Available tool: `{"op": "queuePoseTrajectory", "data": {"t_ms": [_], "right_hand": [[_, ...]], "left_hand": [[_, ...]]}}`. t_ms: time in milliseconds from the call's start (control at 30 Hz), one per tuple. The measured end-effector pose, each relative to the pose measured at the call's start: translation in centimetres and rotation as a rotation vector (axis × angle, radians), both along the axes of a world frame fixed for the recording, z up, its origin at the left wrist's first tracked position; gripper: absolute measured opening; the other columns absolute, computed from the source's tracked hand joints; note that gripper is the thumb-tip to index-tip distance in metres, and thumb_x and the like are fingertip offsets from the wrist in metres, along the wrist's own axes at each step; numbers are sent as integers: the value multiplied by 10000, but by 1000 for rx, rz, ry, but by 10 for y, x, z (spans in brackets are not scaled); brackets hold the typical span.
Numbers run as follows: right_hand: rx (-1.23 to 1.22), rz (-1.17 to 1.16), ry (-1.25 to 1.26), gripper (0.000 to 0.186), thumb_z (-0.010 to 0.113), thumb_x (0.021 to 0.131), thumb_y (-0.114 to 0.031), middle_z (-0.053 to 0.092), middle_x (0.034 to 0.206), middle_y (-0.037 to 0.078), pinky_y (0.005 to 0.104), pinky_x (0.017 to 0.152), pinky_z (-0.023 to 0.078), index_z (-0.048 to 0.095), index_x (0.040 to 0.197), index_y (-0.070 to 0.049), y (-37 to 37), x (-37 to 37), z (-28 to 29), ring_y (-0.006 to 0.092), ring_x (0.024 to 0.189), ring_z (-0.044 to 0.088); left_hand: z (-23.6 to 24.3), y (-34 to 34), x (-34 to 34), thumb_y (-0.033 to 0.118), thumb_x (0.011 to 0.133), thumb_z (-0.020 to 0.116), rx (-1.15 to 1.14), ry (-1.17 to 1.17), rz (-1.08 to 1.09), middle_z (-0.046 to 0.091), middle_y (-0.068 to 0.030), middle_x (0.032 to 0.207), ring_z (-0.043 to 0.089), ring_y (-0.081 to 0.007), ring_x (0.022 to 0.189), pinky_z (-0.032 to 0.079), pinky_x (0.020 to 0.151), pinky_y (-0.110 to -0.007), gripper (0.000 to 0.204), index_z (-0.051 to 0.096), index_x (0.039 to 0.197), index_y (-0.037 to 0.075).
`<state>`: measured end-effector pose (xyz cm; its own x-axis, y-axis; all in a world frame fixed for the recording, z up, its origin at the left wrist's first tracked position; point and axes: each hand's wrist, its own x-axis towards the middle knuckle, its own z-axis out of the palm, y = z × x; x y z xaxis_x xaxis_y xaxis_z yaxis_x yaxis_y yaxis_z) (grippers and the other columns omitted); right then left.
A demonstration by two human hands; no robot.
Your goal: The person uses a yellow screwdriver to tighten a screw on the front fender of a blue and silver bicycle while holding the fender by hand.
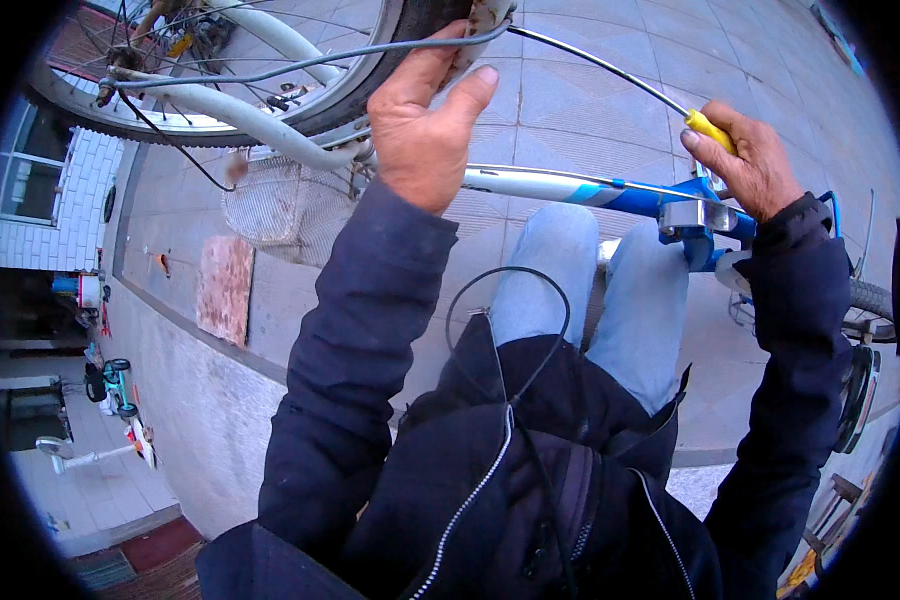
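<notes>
Grasping a yellow-handled tool [710, 131], right hand [760, 168] closed, left hand [422, 140] gripping bicycle wheel [422, 18]

Grey paving tiles [570, 120] carry the scene; I see them running from 11 round to 2 o'clock. A blue-and-white bicycle [535, 182] spans them, contact points hidden from me. At 10, whitish ribbed basket [295, 215]; can't tell if it rests on the tiles. At 9, mottled reddish slab [225, 288], flat on the paving, small orange bit [162, 263] near its outer side. Past the edge, on pale flooring [85, 500]: green wheeled toy [118, 385], between 8 and 9.
</notes>
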<state>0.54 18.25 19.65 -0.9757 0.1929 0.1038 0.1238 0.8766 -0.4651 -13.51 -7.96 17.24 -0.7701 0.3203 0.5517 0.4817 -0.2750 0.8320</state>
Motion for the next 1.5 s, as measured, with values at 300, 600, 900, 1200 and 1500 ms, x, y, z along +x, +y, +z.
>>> {"op": "queuePoseTrajectory", "data": {"t_ms": [300, 600, 900, 1200, 1500], "right_hand": [[534, -51, 311, 243, 545, 870, -341, 580, 788, 101, 299, 578, 496, 544, 933, -107, -8, -8, -20, 241, 680, 586], [402, -17, 274, 274, 546, 866, -363, 574, 781, 99, 312, 600, 486, 554, 929, -96, -9, -7, -28, 228, 697, 573], [280, -29, 273, 255, 563, 860, -340, 573, 779, 104, 318, 596, 478, 564, 917, -92, -12, -5, -36, 244, 690, 568], [299, -44, 244, 235, 577, 854, -309, 576, 795, 94, 326, 633, 479, 566, 923, -85, -13, -4, -34, 260, 712, 576], [29, -55, 84, 372, 545, 877, -181, 534, 1145, 179, 333, 913, 420, 486, 1224, -58, 3, 27, -28, 307, 1011, 539]], "left_hand": [[5, 5, 5, 54, 768, 632, 23, 4, 24, 591, -136, 1101, 545, -203, 1042, 395, 930, -308, 414, 536, 1164, -19], [-3, 4, 31, 18, 769, 601, -72, 146, 322, 557, -154, 1145, 515, -233, 1086, 364, 950, -334, 422, 507, 1177, -28], [-31, 61, 57, 185, 837, 602, -136, -283, 1, 602, -81, 843, 569, -112, 661, 426, 598, -207, 279, 561, 1035, -7], [-24, 113, 53, 221, 895, 532, -62, -424, -149, 579, -70, 602, 521, -92, 454, 405, 412, -190, 278, 597, 798, -32], [-28, 112, 52, 226, 905, 513, -51, -508, -189, 588, -76, 617, 549, -112, 451, 397, 391, -184, 275, 575, 782, -12]]}}
